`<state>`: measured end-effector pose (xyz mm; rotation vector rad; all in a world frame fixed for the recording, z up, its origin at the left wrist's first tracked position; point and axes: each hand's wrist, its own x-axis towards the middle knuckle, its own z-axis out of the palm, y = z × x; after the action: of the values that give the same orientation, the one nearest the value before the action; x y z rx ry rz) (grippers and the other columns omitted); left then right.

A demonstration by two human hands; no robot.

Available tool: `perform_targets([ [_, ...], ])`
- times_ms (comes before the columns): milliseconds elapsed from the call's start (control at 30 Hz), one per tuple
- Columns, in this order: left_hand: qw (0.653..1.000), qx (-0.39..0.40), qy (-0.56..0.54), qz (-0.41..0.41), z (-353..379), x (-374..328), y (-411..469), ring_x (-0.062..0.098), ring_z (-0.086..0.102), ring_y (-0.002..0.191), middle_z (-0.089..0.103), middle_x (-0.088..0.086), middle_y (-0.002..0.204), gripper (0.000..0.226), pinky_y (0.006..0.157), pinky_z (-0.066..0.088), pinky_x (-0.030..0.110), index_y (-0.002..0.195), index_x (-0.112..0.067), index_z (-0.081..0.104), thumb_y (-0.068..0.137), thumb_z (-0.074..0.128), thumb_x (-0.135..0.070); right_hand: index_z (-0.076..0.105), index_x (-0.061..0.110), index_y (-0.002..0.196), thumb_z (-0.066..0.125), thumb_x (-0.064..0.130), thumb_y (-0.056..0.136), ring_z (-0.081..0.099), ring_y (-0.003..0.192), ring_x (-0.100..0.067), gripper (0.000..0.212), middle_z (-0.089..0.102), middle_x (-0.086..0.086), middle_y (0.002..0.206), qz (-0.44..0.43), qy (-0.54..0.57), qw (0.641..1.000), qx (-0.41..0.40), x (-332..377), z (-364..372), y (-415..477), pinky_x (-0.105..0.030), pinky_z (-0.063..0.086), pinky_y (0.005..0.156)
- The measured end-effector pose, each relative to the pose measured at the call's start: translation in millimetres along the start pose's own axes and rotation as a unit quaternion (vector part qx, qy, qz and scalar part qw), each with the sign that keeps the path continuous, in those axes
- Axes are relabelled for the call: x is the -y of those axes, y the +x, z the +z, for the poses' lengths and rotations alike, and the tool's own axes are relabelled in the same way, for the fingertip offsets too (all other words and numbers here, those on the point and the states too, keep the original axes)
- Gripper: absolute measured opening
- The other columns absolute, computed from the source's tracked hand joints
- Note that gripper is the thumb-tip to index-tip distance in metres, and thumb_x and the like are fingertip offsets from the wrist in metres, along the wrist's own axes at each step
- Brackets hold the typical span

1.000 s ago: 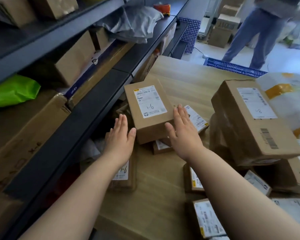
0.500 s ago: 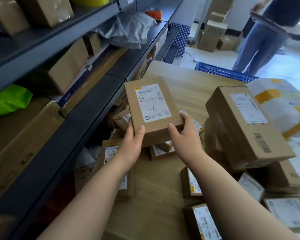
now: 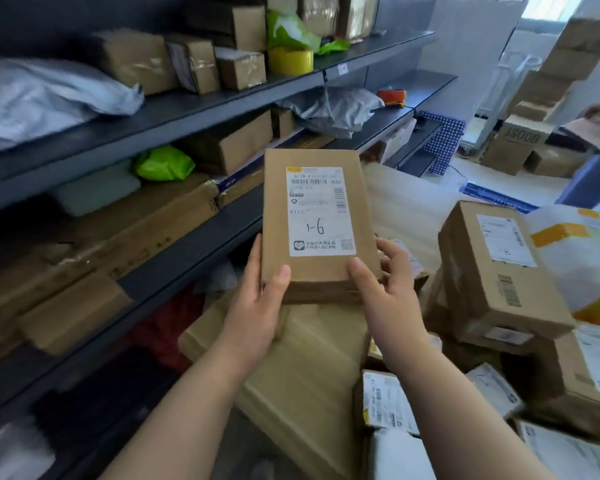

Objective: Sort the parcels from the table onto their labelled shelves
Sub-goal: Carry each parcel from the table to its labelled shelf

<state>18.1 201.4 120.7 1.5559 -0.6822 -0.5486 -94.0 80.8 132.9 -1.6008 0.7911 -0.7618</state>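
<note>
left grip [image 3: 257, 308] and right grip [image 3: 387, 299] clasped on the near corners of a flat brown cardboard parcel [image 3: 312, 271], thumbs on top. raised clear above the pale wooden counter [image 3: 406, 202], white label [image 3: 321, 211] hand-marked "1-6" facing up. larger brown cardboard box [image 3: 492, 278] piled at right. beyond at left, dark grey metal shelves [image 3: 201, 109] loaded with cartons and a lime-green bag [image 3: 163, 164].

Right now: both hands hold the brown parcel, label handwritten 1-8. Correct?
Not quite. In the head view the label on the brown parcel is handwritten 1-6, not 1-8. The left hand and right hand do both hold it.
</note>
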Motion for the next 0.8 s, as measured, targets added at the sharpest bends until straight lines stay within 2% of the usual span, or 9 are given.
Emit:
perform_targets([
  [67, 0.999, -0.038, -0.012, 0.005, -7.4, -5.9, -41.5, -0.012, 0.041, 0.125, 0.042, -0.028, 0.140, 0.071, 0.107, 0.036, 0.024, 0.148, -0.046, 0.021, 0.084, 0.051, -0.057, 0.042, 0.050, 0.104, 0.060, 0.030, 0.089, 0.055, 0.101, -0.004, 0.031, 0.053, 0.008, 0.114, -0.013, 0.043, 0.998, 0.051, 8.2, 0.5, -27.2, -0.017, 0.049, 0.079],
  [133, 0.996, -0.090, -0.016, 0.007, -17.0, -10.7, -81.4, -0.009, 0.043, 0.125, 0.046, -0.027, 0.138, 0.073, 0.109, 0.035, 0.028, 0.148, -0.043, 0.023, 0.081, 0.051, -0.056, 0.040, 0.044, 0.110, 0.058, 0.028, 0.091, 0.056, 0.097, 0.002, 0.030, 0.054, 0.012, 0.112, -0.014, 0.082, 0.991, 0.102, 15.7, 5.5, -52.9, -0.005, 0.045, 0.068],
  [300, 0.981, -0.192, 0.012, 0.004, -53.8, -29.1, -167.8, -0.006, 0.042, 0.126, 0.045, -0.027, 0.139, 0.064, 0.111, 0.035, 0.037, 0.145, -0.050, 0.023, 0.086, 0.046, -0.058, 0.031, 0.040, 0.125, 0.053, 0.034, 0.092, 0.053, 0.097, 0.012, 0.040, 0.048, 0.023, 0.115, -0.012, 0.101, 0.964, 0.245, 38.1, 34.3, -114.3, -0.002, 0.044, 0.067],
  [433, 0.960, -0.279, 0.023, 0.008, -87.3, -41.6, -228.4, -0.008, 0.041, 0.127, 0.043, -0.034, 0.136, 0.061, 0.111, 0.034, 0.040, 0.142, -0.056, 0.023, 0.085, 0.044, -0.062, 0.030, 0.039, 0.134, 0.052, 0.031, 0.094, 0.052, 0.093, 0.018, 0.047, 0.050, 0.020, 0.119, -0.048, 0.105, 0.935, 0.334, 55.7, 67.0, -160.8, 0.000, 0.043, 0.066],
  [600, 0.927, -0.375, 0.022, 0.014, -133.6, -51.8, -311.8, -0.007, 0.040, 0.128, 0.044, -0.030, 0.139, 0.062, 0.113, 0.031, 0.039, 0.144, -0.050, 0.025, 0.088, 0.047, -0.063, 0.033, 0.051, 0.123, 0.053, 0.033, 0.092, 0.053, 0.106, 0.012, 0.041, 0.053, 0.026, 0.119, -0.081, 0.122, 0.890, 0.432, 79.9, 116.1, -229.2, -0.016, 0.047, 0.089],
  [667, 0.910, -0.413, 0.017, 0.022, -157.0, -56.4, -349.5, -0.004, 0.043, 0.127, 0.048, -0.026, 0.138, 0.060, 0.112, 0.033, 0.039, 0.145, -0.046, 0.028, 0.089, 0.048, -0.058, 0.033, 0.055, 0.118, 0.054, 0.034, 0.091, 0.052, 0.104, 0.015, 0.040, 0.054, 0.028, 0.116, -0.088, 0.128, 0.868, 0.472, 91.2, 139.7, -263.6, -0.011, 0.046, 0.087],
  [733, 0.894, -0.446, 0.021, 0.030, -181.3, -61.6, -392.1, -0.003, 0.046, 0.126, 0.050, -0.024, 0.136, 0.058, 0.111, 0.034, 0.036, 0.145, -0.045, 0.029, 0.091, 0.049, -0.055, 0.032, 0.055, 0.114, 0.053, 0.033, 0.092, 0.051, 0.098, 0.021, 0.038, 0.053, 0.033, 0.111, -0.096, 0.132, 0.846, 0.508, 104.7, 165.5, -303.6, -0.001, 0.042, 0.076],
  [800, 0.879, -0.474, 0.038, 0.032, -206.0, -65.6, -438.7, -0.005, 0.048, 0.122, 0.052, -0.027, 0.132, 0.056, 0.108, 0.037, 0.034, 0.143, -0.049, 0.029, 0.091, 0.046, -0.055, 0.030, 0.055, 0.116, 0.054, 0.035, 0.091, 0.051, 0.099, 0.020, 0.040, 0.052, 0.032, 0.112, -0.103, 0.135, 0.826, 0.538, 115.1, 193.1, -348.4, -0.002, 0.043, 0.077],
])
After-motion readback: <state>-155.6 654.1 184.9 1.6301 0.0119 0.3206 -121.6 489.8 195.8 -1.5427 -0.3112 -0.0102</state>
